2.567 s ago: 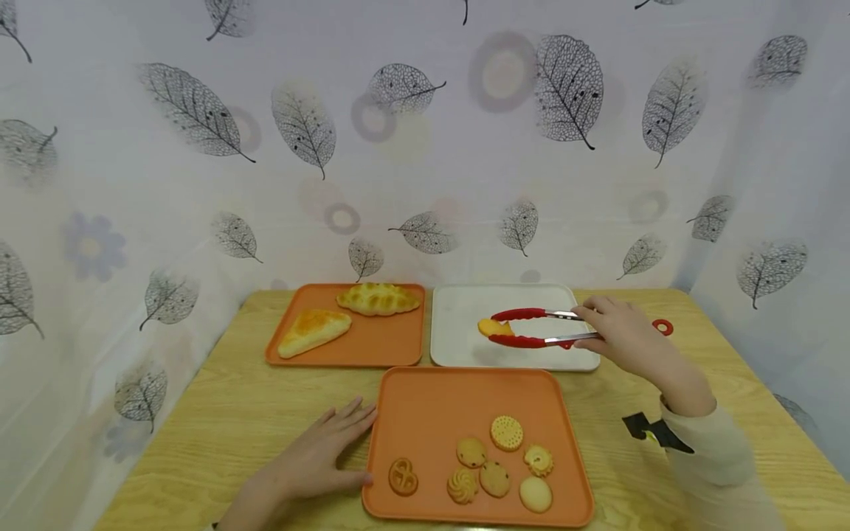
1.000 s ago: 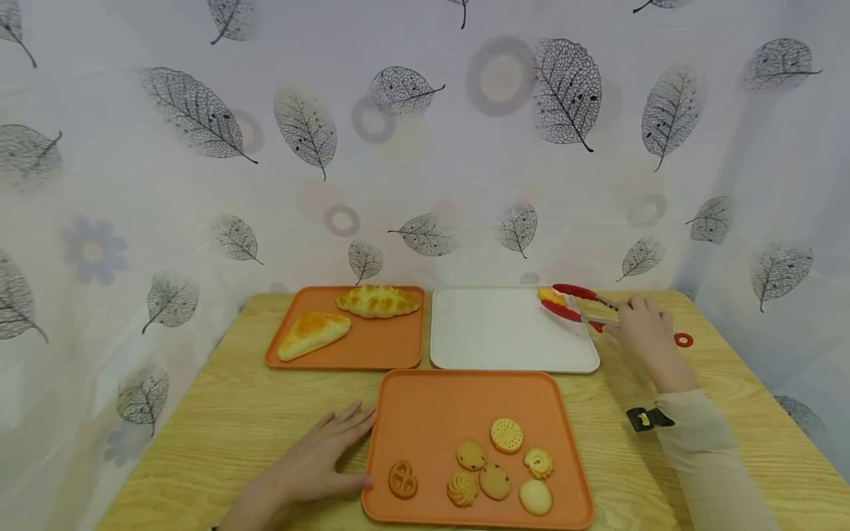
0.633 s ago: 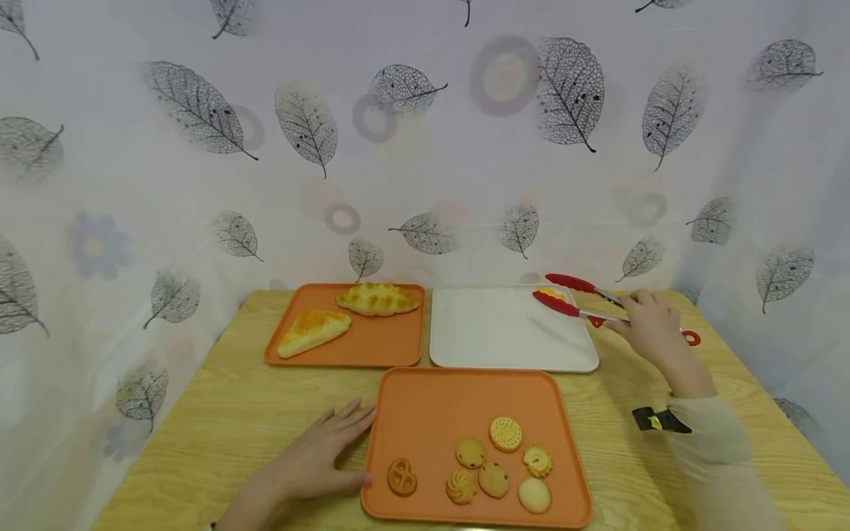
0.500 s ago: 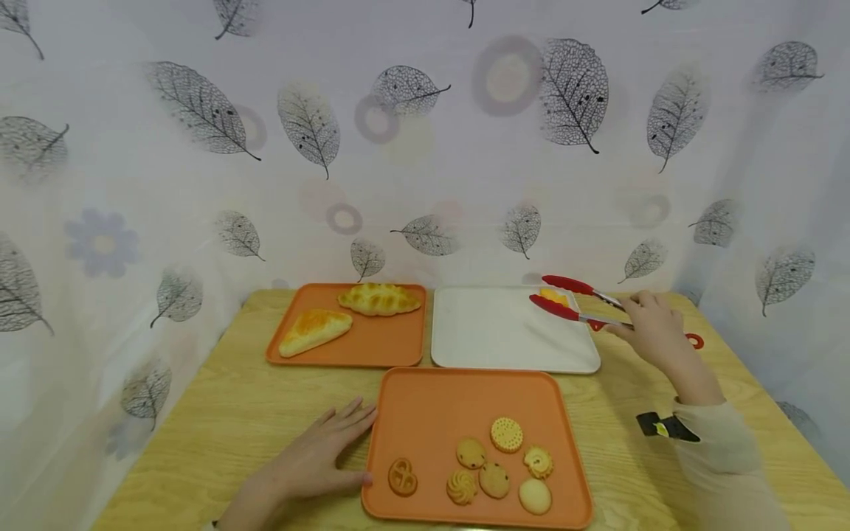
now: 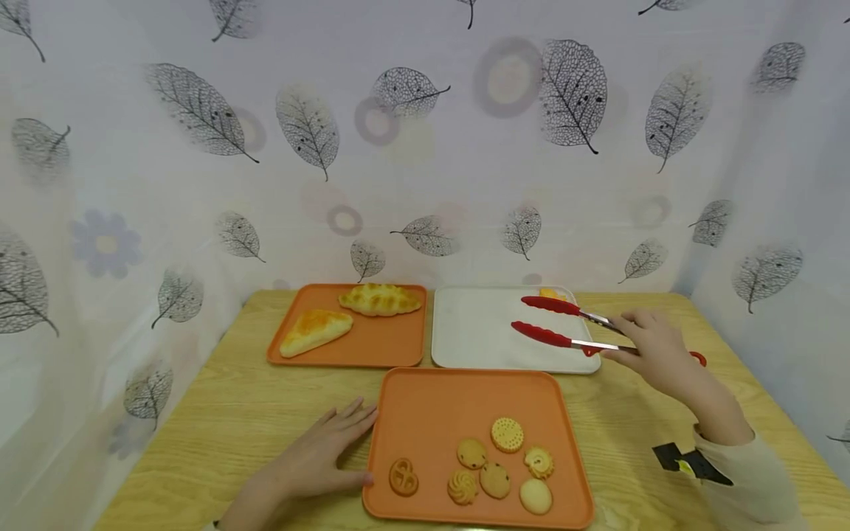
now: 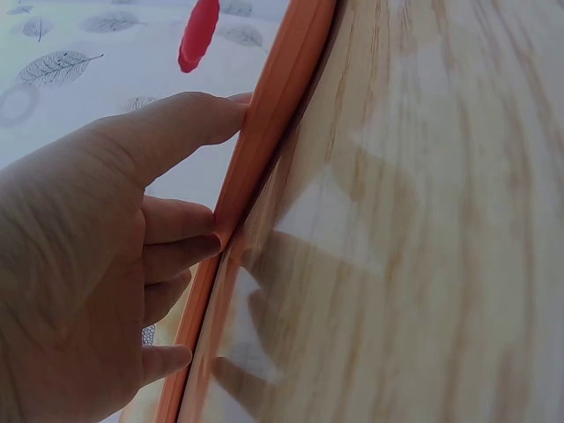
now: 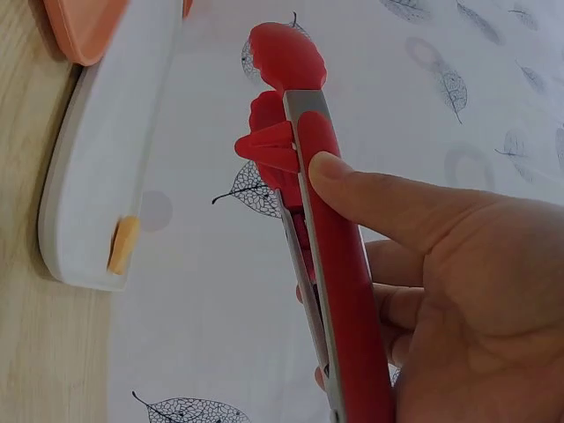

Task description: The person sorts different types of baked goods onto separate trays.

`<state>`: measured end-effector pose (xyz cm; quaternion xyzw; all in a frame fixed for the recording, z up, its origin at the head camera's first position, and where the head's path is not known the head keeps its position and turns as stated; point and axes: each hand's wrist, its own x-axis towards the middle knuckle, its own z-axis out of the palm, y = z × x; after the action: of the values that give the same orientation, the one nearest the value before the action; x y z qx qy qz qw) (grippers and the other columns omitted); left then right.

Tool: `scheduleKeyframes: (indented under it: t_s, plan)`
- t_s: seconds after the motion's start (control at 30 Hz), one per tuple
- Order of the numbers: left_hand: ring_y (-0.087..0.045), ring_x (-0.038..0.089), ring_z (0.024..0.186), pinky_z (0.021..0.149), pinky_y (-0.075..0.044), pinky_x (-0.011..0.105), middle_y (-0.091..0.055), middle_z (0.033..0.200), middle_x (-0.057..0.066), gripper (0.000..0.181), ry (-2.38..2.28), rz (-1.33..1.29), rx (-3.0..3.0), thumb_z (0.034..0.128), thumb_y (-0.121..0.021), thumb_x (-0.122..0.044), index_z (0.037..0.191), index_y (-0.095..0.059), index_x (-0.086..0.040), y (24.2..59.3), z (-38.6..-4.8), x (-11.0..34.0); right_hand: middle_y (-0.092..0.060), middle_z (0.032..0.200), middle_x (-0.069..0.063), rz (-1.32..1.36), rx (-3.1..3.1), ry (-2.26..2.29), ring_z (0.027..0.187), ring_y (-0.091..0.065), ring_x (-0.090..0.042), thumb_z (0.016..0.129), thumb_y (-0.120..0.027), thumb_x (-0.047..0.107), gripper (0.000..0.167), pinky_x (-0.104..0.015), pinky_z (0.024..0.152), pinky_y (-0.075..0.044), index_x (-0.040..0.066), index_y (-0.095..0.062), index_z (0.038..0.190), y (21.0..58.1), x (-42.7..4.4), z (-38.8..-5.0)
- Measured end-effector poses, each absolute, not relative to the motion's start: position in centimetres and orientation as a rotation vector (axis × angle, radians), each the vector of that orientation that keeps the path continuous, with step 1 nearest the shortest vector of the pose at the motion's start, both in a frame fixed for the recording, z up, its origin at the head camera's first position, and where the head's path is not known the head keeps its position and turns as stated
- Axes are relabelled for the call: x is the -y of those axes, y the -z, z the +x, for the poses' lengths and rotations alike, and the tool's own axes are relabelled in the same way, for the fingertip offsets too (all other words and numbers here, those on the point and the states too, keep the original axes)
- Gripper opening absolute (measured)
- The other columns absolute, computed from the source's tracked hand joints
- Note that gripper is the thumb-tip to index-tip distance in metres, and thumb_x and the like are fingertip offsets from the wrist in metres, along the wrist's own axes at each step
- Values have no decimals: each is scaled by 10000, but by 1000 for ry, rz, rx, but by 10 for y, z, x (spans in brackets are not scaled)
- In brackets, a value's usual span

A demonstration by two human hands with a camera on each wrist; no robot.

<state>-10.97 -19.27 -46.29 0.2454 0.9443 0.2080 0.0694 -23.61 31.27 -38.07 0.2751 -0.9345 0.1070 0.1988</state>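
Apparently done: yellow-orange fish-like piece (image 5: 551,293) on white rectangular tray (image 5: 474,328); seemingly left: seven golden-brown biscuits (image 5: 508,435) on near orange rectangular tray (image 5: 454,402), left hand (image 5: 319,457), fingers straight, touching its edge, right hand (image 5: 654,355) gripping red-and-silver tongs (image 5: 544,334), tips parted, empty.

No readable text, brands, numbers or signs (wrist views likewise).

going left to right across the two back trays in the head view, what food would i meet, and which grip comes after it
Triangular pastry → braided bread → small yellow piece → right grip
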Motion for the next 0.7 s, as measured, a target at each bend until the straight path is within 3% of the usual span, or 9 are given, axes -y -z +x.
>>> scheduleKeyframes:
  t_s: [0.4, 0.7]
  plan:
    - [-220, 322, 1499, 1153, -219, 648, -330, 1589, 78, 919, -640, 719, -2824, 843, -601, -658, 1535, -314, -126, 462, -111, 193, -629, 1019, -106, 960, 2520, -291, 904, -543, -296, 652, -857, 245, 542, -440, 687, -430, -11, -697, 1103, 397, -314, -208]
    - [-222, 319, 1498, 1153, -223, 644, -333, 1588, 71, 921, -641, 727, -2826, 842, -598, -662, 1536, -312, -127, 464, -112, 194, -619, 1014, 22, 1220, 2459, -358, 889, -509, -103, 645, -865, 253, 538, -292, 698, -438, 51, -702, 1116, 408, -316, -198]
